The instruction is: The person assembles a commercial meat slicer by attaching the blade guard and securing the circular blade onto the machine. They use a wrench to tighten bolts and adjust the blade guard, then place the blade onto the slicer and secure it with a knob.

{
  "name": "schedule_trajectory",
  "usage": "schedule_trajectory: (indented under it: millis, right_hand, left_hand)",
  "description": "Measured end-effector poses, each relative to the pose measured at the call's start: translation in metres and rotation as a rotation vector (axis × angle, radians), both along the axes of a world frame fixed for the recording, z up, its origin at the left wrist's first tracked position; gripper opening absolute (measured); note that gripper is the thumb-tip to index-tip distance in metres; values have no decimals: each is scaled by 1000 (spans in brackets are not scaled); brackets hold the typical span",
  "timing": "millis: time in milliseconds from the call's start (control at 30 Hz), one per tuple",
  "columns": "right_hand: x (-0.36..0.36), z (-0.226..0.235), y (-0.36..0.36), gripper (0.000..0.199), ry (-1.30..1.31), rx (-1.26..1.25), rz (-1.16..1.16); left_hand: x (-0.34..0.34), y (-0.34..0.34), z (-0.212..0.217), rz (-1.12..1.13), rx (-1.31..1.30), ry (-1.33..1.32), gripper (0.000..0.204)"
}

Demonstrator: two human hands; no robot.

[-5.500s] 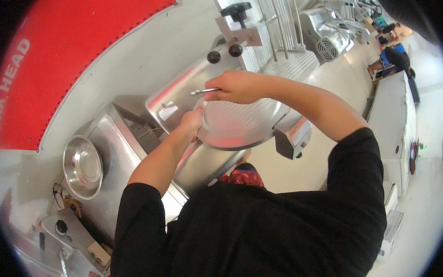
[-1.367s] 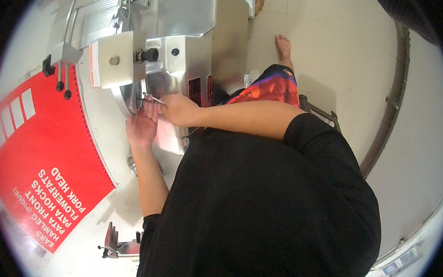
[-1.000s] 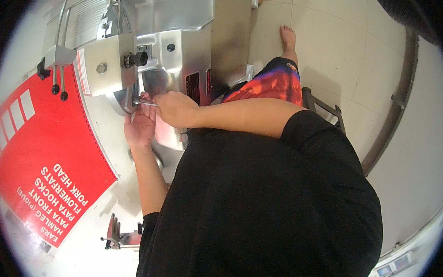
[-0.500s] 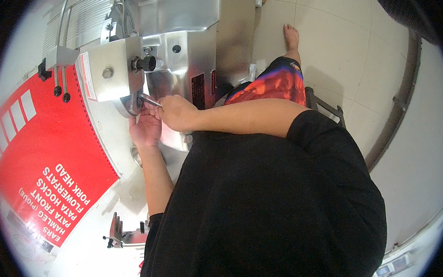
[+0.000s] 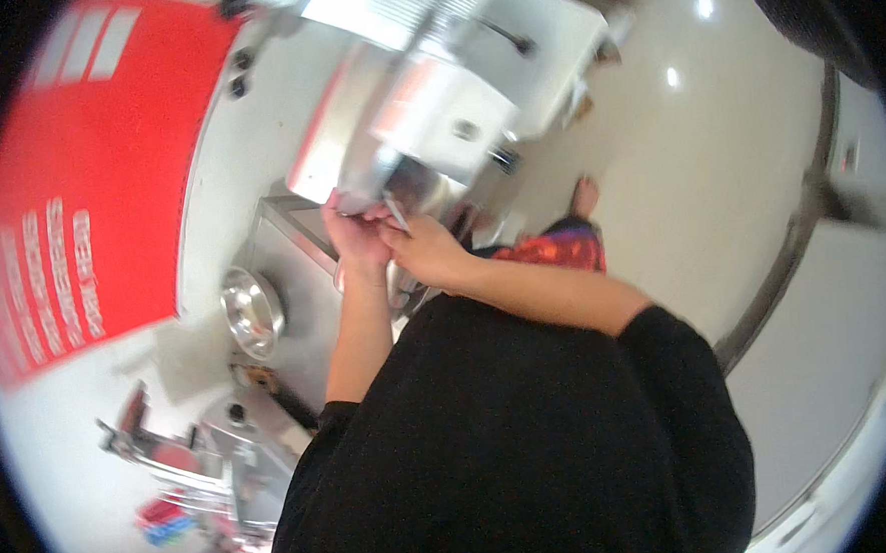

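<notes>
A large metal slicing machine [image 5: 444, 111] stands in front of me, blurred by motion. Both my hands meet at its lower near end. My right hand [image 5: 427, 252] is closed around a slim, light-grey rod-shaped tool [image 5: 397, 215], whose tip points up at the machine's underside. Its exact kind is too blurred to tell. Close on the left, my left hand [image 5: 359, 241] is turned palm up, fingers apart and reaching up beside the machine's lower part. Whether those fingertips touch the machine is unclear.
A shiny metal bowl [image 5: 253, 312] sits on the steel surface [image 5: 301, 284] at left. Beyond it hang red signs [image 5: 107, 174] on the white wall. Another metal machine [image 5: 247, 447] stands at lower left. Pale tiled floor [image 5: 698, 163] lies to the right, with a bare foot [image 5: 585, 197].
My view has swung, so the machine and both hands appear farther right, and the bowl and second machine show more fully. My right hand still holds the tool beside my left.
</notes>
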State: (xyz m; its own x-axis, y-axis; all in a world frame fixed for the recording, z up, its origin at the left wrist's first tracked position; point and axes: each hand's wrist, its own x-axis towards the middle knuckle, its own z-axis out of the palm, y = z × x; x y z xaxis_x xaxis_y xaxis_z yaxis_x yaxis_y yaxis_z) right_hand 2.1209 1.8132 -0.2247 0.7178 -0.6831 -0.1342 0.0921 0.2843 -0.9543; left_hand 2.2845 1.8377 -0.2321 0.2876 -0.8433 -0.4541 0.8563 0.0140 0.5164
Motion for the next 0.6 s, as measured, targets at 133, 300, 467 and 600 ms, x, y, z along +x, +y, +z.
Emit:
schedule_trajectory:
  millis: [133, 300, 467, 600]
  right_hand:
    - [-62, 82, -35, 31, 370, -196, 360]
    - [-68, 202, -76, 23, 608, -999, 798]
    - [76, 239, -130, 12, 642, -1684, 1146]
    - [176, 165, -154, 14, 155, -2232, 1350]
  left_hand:
    - [-43, -23, 18, 376, 90, 58, 55]
    - [-65, -40, 35, 515, 64, 255, 53]
    - [-67, -39, 29, 565, 186, 312, 35]
    - [-67, -54, 15, 544, 111, 340, 39]
